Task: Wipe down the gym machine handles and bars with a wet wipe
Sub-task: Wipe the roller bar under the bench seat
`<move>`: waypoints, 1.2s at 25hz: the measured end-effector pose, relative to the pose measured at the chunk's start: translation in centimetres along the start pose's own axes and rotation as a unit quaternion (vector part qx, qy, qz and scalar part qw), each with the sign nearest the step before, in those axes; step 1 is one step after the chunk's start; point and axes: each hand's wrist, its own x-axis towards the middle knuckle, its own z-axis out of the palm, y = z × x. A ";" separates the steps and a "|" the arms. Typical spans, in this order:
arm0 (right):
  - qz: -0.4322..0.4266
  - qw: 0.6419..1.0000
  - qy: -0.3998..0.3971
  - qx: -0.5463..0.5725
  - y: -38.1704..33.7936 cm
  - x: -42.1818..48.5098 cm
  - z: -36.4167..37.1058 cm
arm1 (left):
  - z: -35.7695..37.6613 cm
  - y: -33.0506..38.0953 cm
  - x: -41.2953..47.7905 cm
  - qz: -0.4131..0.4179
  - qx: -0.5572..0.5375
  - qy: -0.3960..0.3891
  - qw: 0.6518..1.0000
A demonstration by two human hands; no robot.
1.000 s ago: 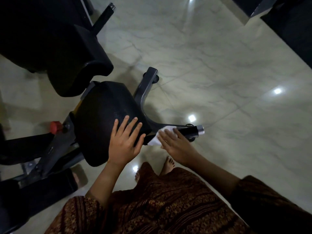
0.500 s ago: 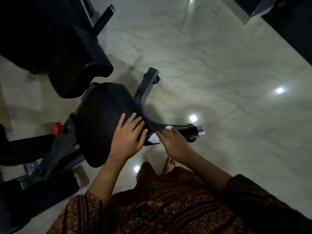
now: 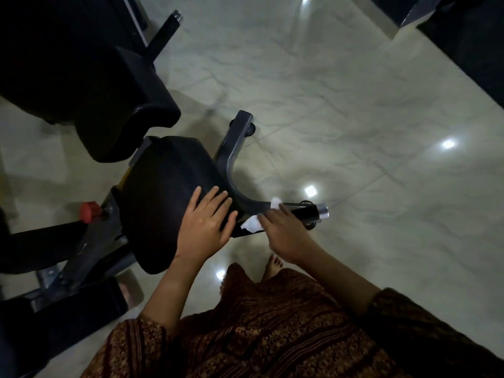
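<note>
Over a shiny pale marble floor [image 3: 354,110], a person bends above a dark gym machine. Their left hand [image 3: 204,227] lies flat and open on the round black padded seat [image 3: 163,192], fingers spread, gripping nothing. Their right hand [image 3: 283,230] is wrapped around the black handle with a silver end cap [image 3: 308,210], and it presses a white wet wipe [image 3: 252,223] against the bar. White bits of the wipe poke out on both sides of the hand, one by the thumb side near the seat and one on top by the curved grey metal bar [image 3: 231,159]. A second ago the right hand sat a little lower and showed more of the wipe in one bunch; now it has slid further up along the handle, so the wipe is mostly hidden under the fingers. The left hand has moved a bit up the seat too. A red knob [image 3: 88,211] sticks out on the machine's left side. The person's brown patterned dress [image 3: 259,336] fills the bottom of the view.
</note>
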 end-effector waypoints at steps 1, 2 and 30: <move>-0.014 1.000 -0.005 -0.010 0.3 -0.1 0.4 | 0.0 0.0 0.0 0.001 -0.001 0.001 1.000; -0.003 1.000 -0.010 -0.023 1.2 -0.6 0.1 | 0.0 0.0 0.0 0.001 -0.004 0.002 1.000; -0.078 0.995 0.066 -0.006 9.9 -6.6 -3.9 | -0.2 0.1 0.1 0.000 -0.016 -0.001 1.000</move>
